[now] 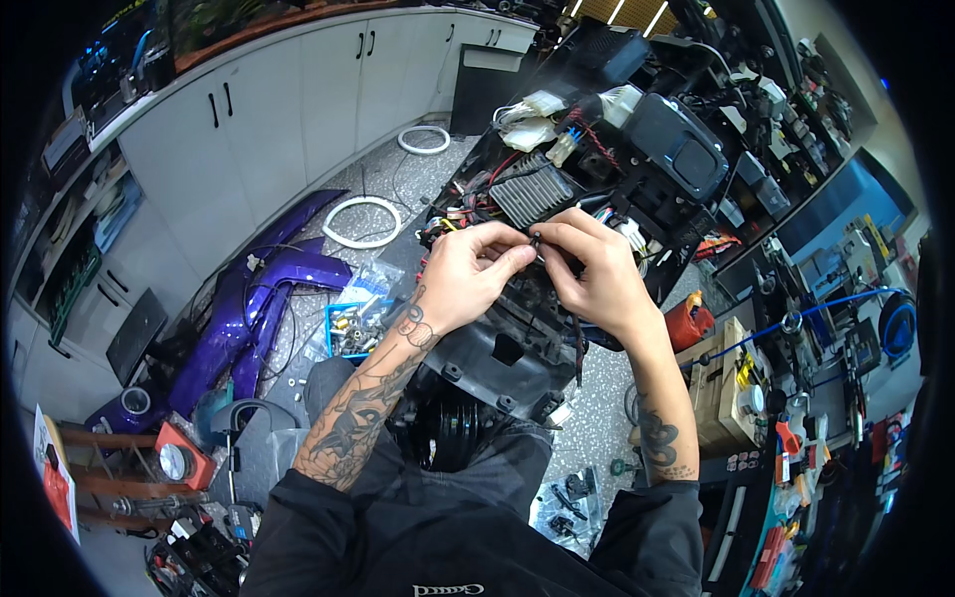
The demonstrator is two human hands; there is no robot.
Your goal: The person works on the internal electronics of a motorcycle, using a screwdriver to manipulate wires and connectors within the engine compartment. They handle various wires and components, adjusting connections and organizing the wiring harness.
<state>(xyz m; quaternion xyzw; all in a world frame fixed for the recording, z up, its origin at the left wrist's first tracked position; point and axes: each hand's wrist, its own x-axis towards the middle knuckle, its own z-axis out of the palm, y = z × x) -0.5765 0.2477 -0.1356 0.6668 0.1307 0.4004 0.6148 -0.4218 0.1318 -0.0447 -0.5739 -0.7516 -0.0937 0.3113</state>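
My left hand (pixel 477 272) and my right hand (pixel 589 261) meet fingertip to fingertip over a stripped vehicle chassis. Between them they pinch a small dark piece (pixel 535 240), perhaps a cable end; it is too small to tell. Just beyond my fingers lies a finned metal module (pixel 531 190) among wires. Further off are white plug connectors (pixel 545 102) and a black plastic box (pixel 677 145). Below my hands is a black plastic body panel (pixel 496 354) with a square opening, and a black wheel (pixel 448 433) sits between my legs.
To the left, purple painted body panels (pixel 224 343) lie beside a blue tray of small fasteners (pixel 354 328) and a white ring (pixel 362 222). At the right stand a red pouch (pixel 686 322) and a wooden crate (pixel 705 388). A plastic bag of black parts (pixel 568 507) lies on the floor.
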